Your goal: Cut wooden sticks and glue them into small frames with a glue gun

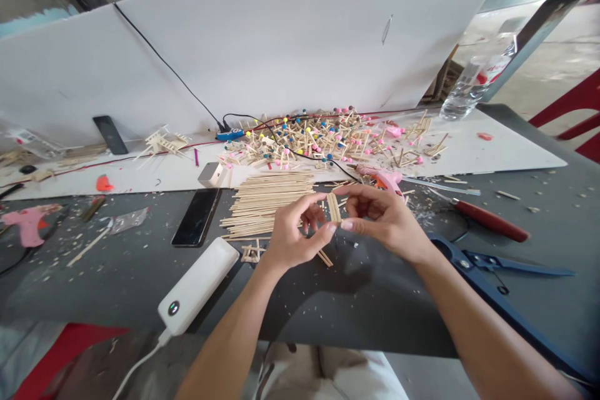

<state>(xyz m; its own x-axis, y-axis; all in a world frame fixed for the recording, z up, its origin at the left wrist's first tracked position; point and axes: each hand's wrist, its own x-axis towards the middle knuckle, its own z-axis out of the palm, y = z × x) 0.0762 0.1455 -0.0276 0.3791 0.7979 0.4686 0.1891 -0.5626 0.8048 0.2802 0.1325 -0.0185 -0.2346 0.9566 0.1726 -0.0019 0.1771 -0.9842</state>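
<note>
Both my hands meet over the grey table (pixel 356 300) and pinch a small bundle of short wooden sticks (pixel 333 207) held upright between them. My left hand (pixel 295 234) grips the bundle's lower end with thumb and fingers. My right hand (pixel 384 219) pinches it from the right side. Just behind the hands lies a flat stack of long wooden sticks (pixel 269 197). A small glued stick frame (pixel 250 253) lies on the table by my left wrist.
A heap of sticks with coloured bead tips (pixel 319 137) lies on the white board. Nearby are a pink glue gun (pixel 384 178), red-handled tool (pixel 487 220), blue-handled cutters (pixel 497 269), black phone (pixel 197 217), white power bank (pixel 199 284), water bottle (pixel 473 81), second pink glue gun (pixel 28 225).
</note>
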